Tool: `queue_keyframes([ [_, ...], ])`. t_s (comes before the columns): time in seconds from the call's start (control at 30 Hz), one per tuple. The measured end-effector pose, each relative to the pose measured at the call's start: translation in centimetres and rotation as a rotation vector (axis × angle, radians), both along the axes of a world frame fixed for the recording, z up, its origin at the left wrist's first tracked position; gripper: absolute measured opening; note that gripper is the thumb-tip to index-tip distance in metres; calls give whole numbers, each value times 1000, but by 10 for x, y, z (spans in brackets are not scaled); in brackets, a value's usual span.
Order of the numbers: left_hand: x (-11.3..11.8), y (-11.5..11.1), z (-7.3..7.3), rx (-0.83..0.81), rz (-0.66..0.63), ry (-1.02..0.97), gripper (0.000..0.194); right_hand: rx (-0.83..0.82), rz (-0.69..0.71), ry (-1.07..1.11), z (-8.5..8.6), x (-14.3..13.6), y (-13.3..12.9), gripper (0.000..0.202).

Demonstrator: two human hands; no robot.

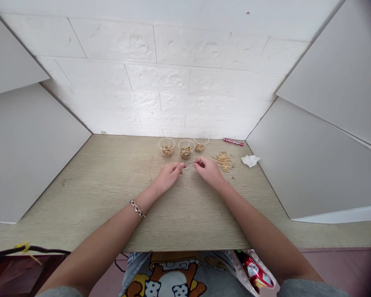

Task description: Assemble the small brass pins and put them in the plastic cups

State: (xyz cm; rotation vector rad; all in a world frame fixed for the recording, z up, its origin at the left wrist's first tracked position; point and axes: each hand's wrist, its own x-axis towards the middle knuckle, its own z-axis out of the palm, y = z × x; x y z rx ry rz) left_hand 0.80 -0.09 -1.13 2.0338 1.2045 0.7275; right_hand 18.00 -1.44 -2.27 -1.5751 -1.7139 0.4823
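My left hand (169, 176) is closed in a pinch above the middle of the table, thumb pressed to the forefinger. Facing it a short gap away, my right hand (209, 170) is pinched too. What either holds is too small to make out. Between the fingertips, a thin pale strand (188, 166) shows near the tabletop. Just beyond the hands stand three clear plastic cups: a left cup (166, 149), a middle cup (186, 151) and a right cup (200, 145), each with small gold pieces inside. A pile of thin gold sticks (224, 162) lies right of my right hand.
Behind the pile rests a red pen-like stick (233, 142). Crumpled white material (250, 160) sits at the right by a grey panel (321, 165). Tiny brown specks are scattered left of the cups. A white brick-patterned wall (160, 78) closes off the back of the wooden table (185, 222).
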Motion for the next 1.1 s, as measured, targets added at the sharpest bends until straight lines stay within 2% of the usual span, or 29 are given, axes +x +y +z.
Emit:
queue_keyframes([
  [0.17,0,-3,2,-35,-39,-20,45,31,4,-80,-1,2,0,18],
  [0.43,0,-4,2,-40,-55,-9,47,204,-81,-256,0,3,3,24],
  [0.63,0,-1,-3,-31,-48,-24,46,131,51,-400,-10,1,10,21],
  [0.77,0,-1,-3,-20,-51,-13,46,161,-5,-397,-8,0,10,22],
  [0.9,0,-1,-3,-11,-53,-5,45,100,19,-459,-8,-1,9,20],
  [1.03,0,1,-4,-6,-44,6,45,119,-74,-402,-9,-2,10,22],
  [1.1,0,1,-4,-3,-46,16,45,71,-73,-390,-10,-3,11,22],
])
